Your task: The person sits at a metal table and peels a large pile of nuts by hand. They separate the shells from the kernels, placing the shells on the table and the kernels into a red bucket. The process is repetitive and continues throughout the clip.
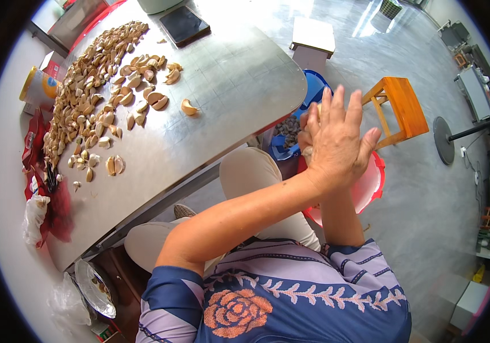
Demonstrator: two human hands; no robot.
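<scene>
My left hand (pixel 338 133) lies flat over my right hand (pixel 304 136), with its fingers spread upward and thumb out to the right. Pale garlic cloves (pixel 307 151) show at the edge between the two palms. Most of my right hand is hidden; only some curled fingers show on the left side. Below the hands is a red-rimmed plastic basin (pixel 377 180), partly covered by my arms. Just left of them, a blue plastic container (pixel 313 83) holds garlic (pixel 287 130). Many unpeeled garlic cloves (pixel 84 94) are heaped on the metal table (pixel 228 94), with a single clove (pixel 189 107) apart from the heap.
On the table lie a dark phone (pixel 184 25) and a red plastic bag (pixel 58 210). A yellow-lidded can (pixel 39 88) stands by the wall. Wooden stool (pixel 406 109), white stool (pixel 312 34) and a round stand base (pixel 443 140) occupy the floor. A foil-lined tray (pixel 92 287) sits lower left.
</scene>
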